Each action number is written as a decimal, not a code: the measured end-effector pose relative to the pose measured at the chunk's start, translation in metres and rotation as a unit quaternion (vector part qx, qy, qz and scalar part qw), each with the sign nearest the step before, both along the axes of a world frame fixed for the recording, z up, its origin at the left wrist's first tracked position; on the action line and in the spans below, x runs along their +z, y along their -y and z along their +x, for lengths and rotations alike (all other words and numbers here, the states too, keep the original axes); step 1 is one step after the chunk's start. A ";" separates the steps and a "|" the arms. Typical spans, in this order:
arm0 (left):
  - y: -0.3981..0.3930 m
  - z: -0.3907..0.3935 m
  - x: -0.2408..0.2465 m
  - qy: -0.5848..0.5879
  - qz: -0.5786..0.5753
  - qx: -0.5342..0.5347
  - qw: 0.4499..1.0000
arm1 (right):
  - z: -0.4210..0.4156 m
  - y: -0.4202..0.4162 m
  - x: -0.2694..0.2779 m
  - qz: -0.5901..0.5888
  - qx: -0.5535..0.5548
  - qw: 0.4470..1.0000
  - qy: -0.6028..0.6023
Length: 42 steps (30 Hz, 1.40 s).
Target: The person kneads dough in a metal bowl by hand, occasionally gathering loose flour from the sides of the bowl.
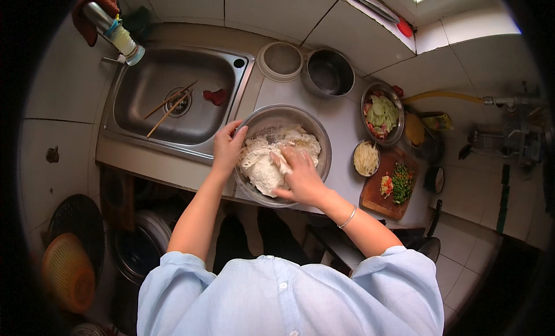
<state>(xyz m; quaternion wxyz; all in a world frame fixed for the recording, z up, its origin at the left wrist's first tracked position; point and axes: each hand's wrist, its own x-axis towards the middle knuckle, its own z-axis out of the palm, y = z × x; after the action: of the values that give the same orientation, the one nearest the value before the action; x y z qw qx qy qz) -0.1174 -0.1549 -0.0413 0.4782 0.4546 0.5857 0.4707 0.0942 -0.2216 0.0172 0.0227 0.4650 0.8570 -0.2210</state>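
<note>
A large metal bowl (323, 132) stands on the counter in front of me, holding rough, floury dough (262, 169). My left hand (229, 146) grips the bowl's left rim, thumb along the edge and fingers outside. Inside the bowl, my right hand (301, 176) presses into the dough with its fingers bent around part of it; a bracelet circles that wrist. Loose flour and shaggy clumps lie towards the bowl's far side.
Left is a steel sink (173, 132) with chopsticks (167, 115) inside. Behind the bowl stand a sieve (283, 61) and a metal pot (329, 74). To the right are a bowl of sliced vegetables (381, 115), a bowl of pale shreds (366, 158) and a cutting board (375, 195) bearing chopped greens.
</note>
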 end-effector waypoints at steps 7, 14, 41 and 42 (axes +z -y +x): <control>0.039 0.006 -0.007 0.025 -0.022 0.110 0.993 | -0.015 -0.014 -0.006 0.000 0.008 0.997 0.077; 0.076 -0.012 -0.027 0.021 -0.131 -0.038 0.990 | -0.025 -0.059 -0.020 -0.064 -0.242 0.945 -0.212; 0.071 0.016 -0.025 0.055 -0.101 -0.032 0.993 | -0.004 -0.028 -0.005 0.134 -0.227 0.957 0.124; 0.064 0.014 -0.011 0.022 -0.076 -0.005 0.997 | -0.016 -0.034 0.023 0.178 -0.176 0.962 0.114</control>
<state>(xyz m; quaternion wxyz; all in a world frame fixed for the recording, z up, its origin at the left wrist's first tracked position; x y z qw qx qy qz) -0.1034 -0.2189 -0.0522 0.5267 0.4098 0.6064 0.4325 0.0779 -0.1880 0.0404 -0.0021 0.6269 0.7790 -0.0110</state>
